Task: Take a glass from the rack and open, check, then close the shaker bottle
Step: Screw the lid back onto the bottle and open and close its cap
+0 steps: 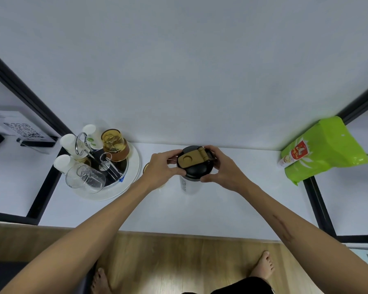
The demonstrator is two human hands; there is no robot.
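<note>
The shaker bottle [189, 185] stands upright on the white counter, with a clear body, a black lid and a tan flip cap [191, 160] lying flat on top. My left hand [162, 166] grips the lid's left side. My right hand [223, 166] holds the lid's right side by the cap's hinge. The round rack [132, 177] sits to the left, holding an upturned amber glass [115, 145], a clear glass [87, 179] and white cups [67, 143]. An amber glass [146, 167] stands on the counter, mostly hidden behind my left wrist.
A green pouch [323, 149] leans against the wall at the right. Black frame bars [45, 181] border the counter on both sides. A QR-code card [19, 128] stands at the far left. Wooden floor and my bare feet lie below the counter's front edge.
</note>
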